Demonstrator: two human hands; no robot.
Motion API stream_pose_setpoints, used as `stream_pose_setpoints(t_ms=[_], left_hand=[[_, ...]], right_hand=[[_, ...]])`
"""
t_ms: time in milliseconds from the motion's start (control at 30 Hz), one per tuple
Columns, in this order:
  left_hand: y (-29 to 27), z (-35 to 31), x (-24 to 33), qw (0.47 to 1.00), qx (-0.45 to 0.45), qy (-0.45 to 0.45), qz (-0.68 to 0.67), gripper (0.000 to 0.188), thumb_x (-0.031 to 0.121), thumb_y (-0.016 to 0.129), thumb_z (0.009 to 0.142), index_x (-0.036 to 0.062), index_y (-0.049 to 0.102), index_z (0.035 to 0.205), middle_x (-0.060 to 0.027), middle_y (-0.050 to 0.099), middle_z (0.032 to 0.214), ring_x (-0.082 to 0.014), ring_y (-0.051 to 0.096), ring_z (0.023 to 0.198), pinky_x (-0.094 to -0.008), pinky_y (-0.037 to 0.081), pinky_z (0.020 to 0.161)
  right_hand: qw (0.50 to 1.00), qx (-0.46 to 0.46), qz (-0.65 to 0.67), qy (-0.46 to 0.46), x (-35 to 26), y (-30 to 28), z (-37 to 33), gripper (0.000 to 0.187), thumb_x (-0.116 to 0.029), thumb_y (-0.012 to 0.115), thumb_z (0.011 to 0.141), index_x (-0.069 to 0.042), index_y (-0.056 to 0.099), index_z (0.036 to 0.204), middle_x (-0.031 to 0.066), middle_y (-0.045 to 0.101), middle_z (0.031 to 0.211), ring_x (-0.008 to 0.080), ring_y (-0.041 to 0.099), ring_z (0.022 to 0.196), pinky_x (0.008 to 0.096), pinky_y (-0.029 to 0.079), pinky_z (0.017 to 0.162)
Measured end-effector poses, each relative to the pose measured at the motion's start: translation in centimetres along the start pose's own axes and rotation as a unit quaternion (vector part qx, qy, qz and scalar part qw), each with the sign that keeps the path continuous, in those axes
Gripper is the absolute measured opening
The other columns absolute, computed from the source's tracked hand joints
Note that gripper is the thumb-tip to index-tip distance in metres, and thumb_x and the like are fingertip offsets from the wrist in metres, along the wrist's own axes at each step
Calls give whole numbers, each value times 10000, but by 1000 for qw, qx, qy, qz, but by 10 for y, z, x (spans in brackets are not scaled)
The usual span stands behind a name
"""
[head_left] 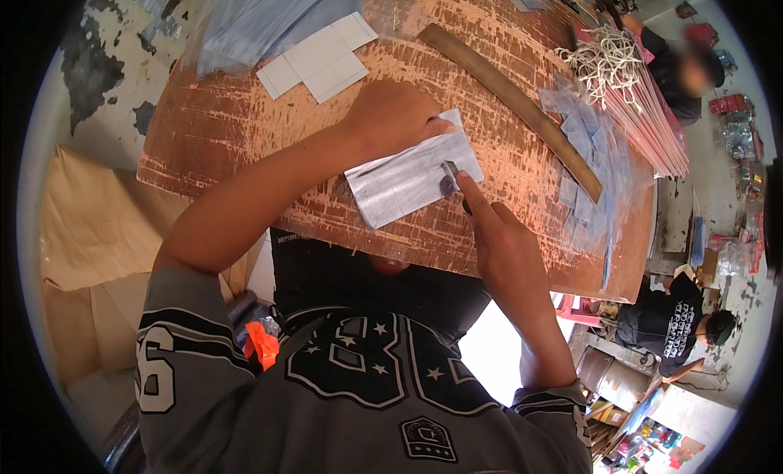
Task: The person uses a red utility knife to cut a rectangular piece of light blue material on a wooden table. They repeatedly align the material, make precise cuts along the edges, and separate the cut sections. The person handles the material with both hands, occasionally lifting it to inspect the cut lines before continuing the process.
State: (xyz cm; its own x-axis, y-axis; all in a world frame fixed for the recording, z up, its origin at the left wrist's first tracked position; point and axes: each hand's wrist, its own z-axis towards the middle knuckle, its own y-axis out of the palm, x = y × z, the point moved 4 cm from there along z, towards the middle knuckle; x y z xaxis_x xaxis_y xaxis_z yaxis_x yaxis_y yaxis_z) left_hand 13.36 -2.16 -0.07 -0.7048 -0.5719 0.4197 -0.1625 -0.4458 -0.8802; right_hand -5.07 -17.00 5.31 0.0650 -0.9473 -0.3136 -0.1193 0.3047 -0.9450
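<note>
1. At the middle of the tabletop (245, 139), the right hand (510, 254) has its fingers (473, 192) curled around a small dark blade (451, 177), the forefinger stretched along it, pressing its tip onto a grey sheet (408, 180).
2. Just left of that, the left hand (391, 115) lies over the sheet's far edge, fingers bent and pressing down to pin it flat rather than gripping it.
3. That grey sheet sits near the tabletop's near edge, slightly askew. It looks thin, light and limp, likely to slide or crease on the worn wood, so it seems best held by a flat palm close beside the cutting line, not by a corner.
4. Further left and far lie pale cut rectangles (318, 56) beside a clear plastic bag (261, 17).
5. To the right, a long flat wooden strip (514, 99) runs diagonally, well apart from the sheet, with bluish cut pieces (587, 148) scattered beyond it.
6. At the far right rests a bundle of thin sticks (652, 123) with white cord loops (608, 62).
7. Nothing stands between the hands and the sheet. Other people are at work to the right, away from the tabletop.
</note>
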Motion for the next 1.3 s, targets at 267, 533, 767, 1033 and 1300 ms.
stream_pose_setpoints(t_ms=[267, 533, 767, 1033, 1300], left_hand=[[2, 1, 0, 1000, -2, -4, 1, 538, 556, 589, 1009, 90, 775, 814, -128, 695, 713, -353, 684, 683, -483, 527, 662], [0, 1, 1, 1000, -16, -10, -5, 536, 553, 597, 1005, 90, 778, 804, -126, 694, 700, -340, 683, 670, -474, 529, 658], [2, 1, 1, 1000, -9, -2, 4, 527, 548, 595, 1007, 93, 789, 826, -128, 708, 719, -341, 696, 687, -473, 534, 662], [-2, 1, 5, 999, -33, -18, 0, 503, 538, 591, 1009, 99, 800, 883, -144, 718, 747, -353, 699, 711, -487, 532, 688], [0, 1, 3, 1000, -19, -5, 1, 506, 547, 589, 1005, 98, 784, 879, -152, 721, 762, -368, 698, 716, -493, 532, 679]], right_hand=[[1000, -14, -12, 18, -1, 3, -12, 780, 60, 540, 917, -240, 401, 1622, 186, 632, 964, 424, 700, 737, 531, 572, 665], [999, -32, -30, 22, 1, 3, -17, 797, 63, 541, 913, -248, 382, 1629, 180, 626, 981, 417, 705, 749, 539, 572, 672], [999, -34, -23, 31, 4, 4, -30, 802, 64, 543, 914, -247, 374, 1633, 179, 621, 981, 415, 705, 745, 537, 577, 671], [1000, -15, -10, 22, 8, 4, -42, 738, 55, 557, 925, -208, 435, 1603, 181, 625, 944, 407, 689, 710, 516, 563, 644], [999, -16, 11, 32, 11, 0, -44, 726, 29, 571, 940, -250, 443, 1598, 168, 635, 947, 386, 703, 733, 513, 575, 665]])
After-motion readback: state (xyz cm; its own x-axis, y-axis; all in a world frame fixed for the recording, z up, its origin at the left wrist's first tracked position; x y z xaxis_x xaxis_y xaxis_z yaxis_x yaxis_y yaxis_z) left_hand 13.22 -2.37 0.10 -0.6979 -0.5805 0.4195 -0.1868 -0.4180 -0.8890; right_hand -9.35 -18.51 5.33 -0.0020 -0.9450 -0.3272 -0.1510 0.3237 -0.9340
